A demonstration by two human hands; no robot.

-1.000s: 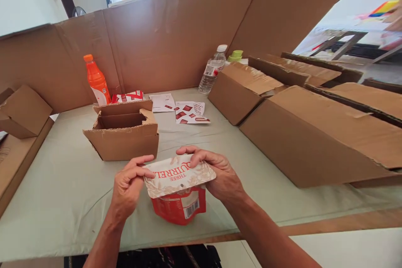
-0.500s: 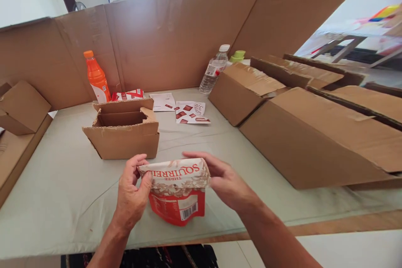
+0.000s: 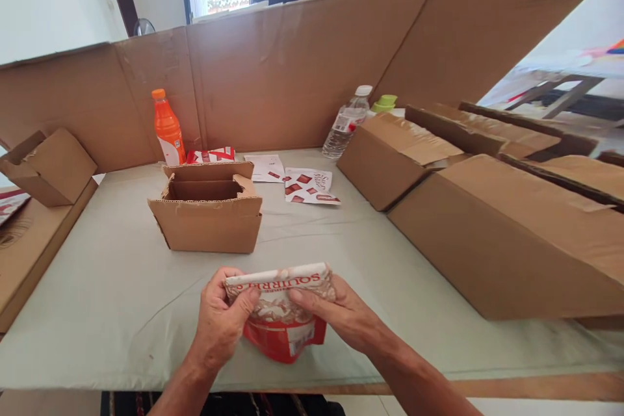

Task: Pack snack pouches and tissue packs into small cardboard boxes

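A red and white snack pouch [image 3: 280, 312] with upside-down "SQUIRRELS" lettering is held between my two hands near the table's front edge. My left hand [image 3: 221, 315] grips its left end, thumb on the face and fingers behind. On the opposite end, my right hand [image 3: 341, 312] pinches the pouch with its thumb pressed on the printed face. The pouch's top edge looks folded over. Just beyond my hands stands an open cardboard box [image 3: 209, 224]; its inside bottom is hidden.
Flat printed packets [image 3: 309, 186] lie past the box, near an orange bottle [image 3: 168, 127] and a clear water bottle [image 3: 347, 122]. Larger cardboard boxes [image 3: 487, 240] fill the right side. A small carton [image 3: 61, 166] sits at left. A tall cardboard panel [image 3: 292, 71] closes the back.
My right hand has closed further onto the pouch, its thumb now on the front. The pouch's top has tipped, foreshortening the lettering. The view has shifted slightly, moving everything right and down.
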